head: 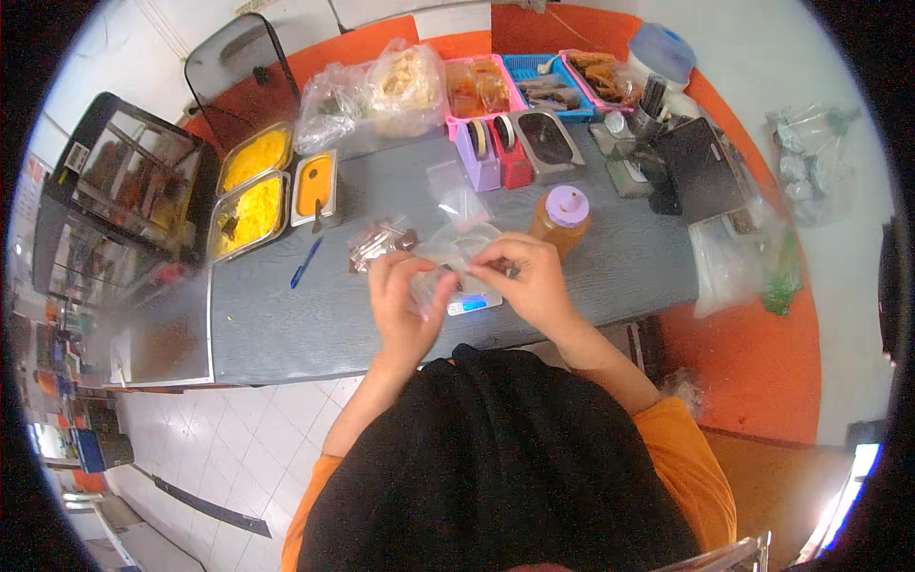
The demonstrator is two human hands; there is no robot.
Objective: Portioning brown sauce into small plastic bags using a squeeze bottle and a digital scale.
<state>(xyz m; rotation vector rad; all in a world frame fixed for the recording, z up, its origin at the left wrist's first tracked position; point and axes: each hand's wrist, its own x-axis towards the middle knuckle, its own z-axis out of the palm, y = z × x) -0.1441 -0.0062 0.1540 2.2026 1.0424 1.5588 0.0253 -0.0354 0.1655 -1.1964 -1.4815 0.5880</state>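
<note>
My left hand [406, 297] holds a small clear plastic bag [423, 286] with something dark inside, above a digital kitchen scale [475, 304] with a lit blue display. From the right, my right hand [525, 275] pinches what looks like the bag's edge between thumb and fingers. Behind the hands, a translucent round container [447, 239] appears to sit on the scale, partly hidden by them. Several small filled sachets [379, 243] lie just beyond my left hand. To the right of the scale stands a squeeze bottle [561, 218] of brown sauce with a lilac lid.
Empty clear bags [457, 196] lie ahead, before lilac [480, 161] and red [513, 161] tape dispensers. Metal trays of yellow food [250, 214], an orange sauce pan [314, 182] and a blue pen [306, 263] are left. A dark tablet [697, 168] stands right.
</note>
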